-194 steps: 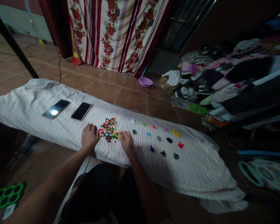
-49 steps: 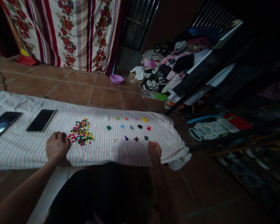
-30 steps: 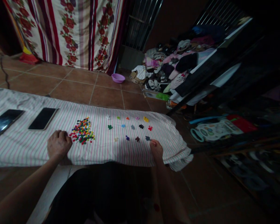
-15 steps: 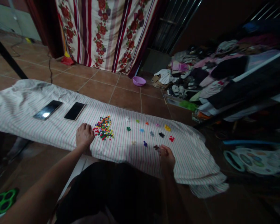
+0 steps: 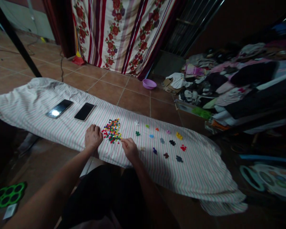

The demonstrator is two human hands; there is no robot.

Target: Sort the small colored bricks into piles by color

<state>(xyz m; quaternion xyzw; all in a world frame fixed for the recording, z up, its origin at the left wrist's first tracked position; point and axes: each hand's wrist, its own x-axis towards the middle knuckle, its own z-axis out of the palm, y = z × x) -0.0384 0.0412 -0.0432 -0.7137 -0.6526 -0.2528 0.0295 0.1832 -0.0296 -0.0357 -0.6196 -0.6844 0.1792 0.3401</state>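
A mixed heap of small coloured pieces (image 5: 112, 130) lies on the striped cloth (image 5: 105, 152). My left hand (image 5: 93, 136) rests on the cloth at the heap's left edge, fingers curled; whether anything is under them is hidden. At the heap's lower right edge is my right hand (image 5: 130, 149), thumb and forefinger together, with anything between them too small to make out. Further right, little single-colour groups stand apart, among them dark green (image 5: 137, 133), yellow (image 5: 179, 135), black (image 5: 172, 142), red (image 5: 183, 148), brown (image 5: 166, 155) and dark grey (image 5: 179, 158).
Two phones (image 5: 59, 108) (image 5: 85, 112) lie on the cloth left of the heap. Beyond it, a purple basin (image 5: 149, 84) sits on the tiled floor. Piled clothes (image 5: 219, 76) are at the right, and a green plastic tray (image 5: 8, 195) is at the lower left.
My right hand has moved left from beside the brown group to the mixed heap. The dark grey group it covered now shows. My left hand stays by the heap, while the view has shifted.
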